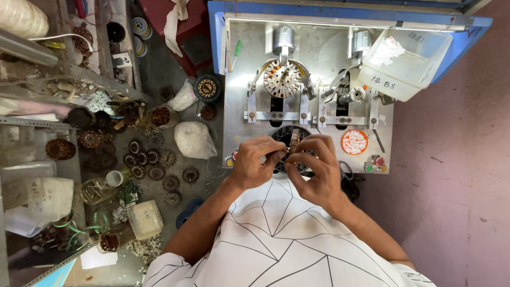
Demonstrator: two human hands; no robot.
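Here, the left hand (256, 162) and right hand (313, 167) are pinching a dark stator core (293, 142) between closed fingertips, hovering at the near edge of the winding machine's metal plate (239, 106). Wound stators (154, 159) are crowding the floor leftward; a plastic tub (406, 64) is sitting beyond.

The shirt (281, 239) is white with thin black lines that make a web of shapes. The machine table (239, 106) is shiny grey with a blue frame (218, 32) around it. A round dish (354, 142) is orange with white bits inside. The plastic tub (406, 61) is see-through white. One button (379, 161) is red, one button (368, 168) is green. The floor (451, 175) is dull purple-pink. The screwdriver handle (238, 48) is green.
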